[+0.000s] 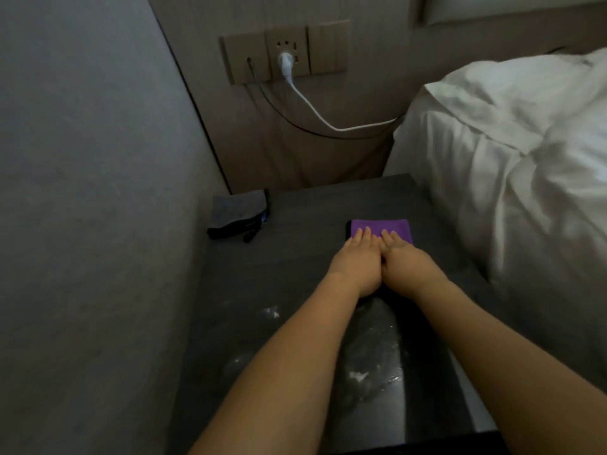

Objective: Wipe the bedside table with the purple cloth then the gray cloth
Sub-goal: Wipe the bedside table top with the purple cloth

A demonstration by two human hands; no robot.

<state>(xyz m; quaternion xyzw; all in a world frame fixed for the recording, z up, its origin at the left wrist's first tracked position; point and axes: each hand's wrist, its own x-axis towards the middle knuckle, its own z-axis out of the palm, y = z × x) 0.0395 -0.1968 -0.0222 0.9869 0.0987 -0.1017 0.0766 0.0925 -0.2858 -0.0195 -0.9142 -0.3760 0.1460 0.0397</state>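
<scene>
A folded purple cloth [391, 227] lies flat on the dark bedside table [295, 257], toward its far right. My left hand [356, 262] and my right hand [405, 261] rest side by side on the cloth's near half, palms down, fingers stretched flat and pressing it onto the tabletop. Most of the cloth under my palms is hidden. A folded gray cloth [238, 211] with a dark edge sits at the table's far left corner, against the wall. White dusty smears [361, 372] mark the tabletop between my forearms.
A gray wall [92, 224] bounds the table on the left. A bed with white bedding [509, 175] stands close on the right. Behind the table, a socket panel [285, 50] holds a white plug, and its cable [328, 123] runs to the bed.
</scene>
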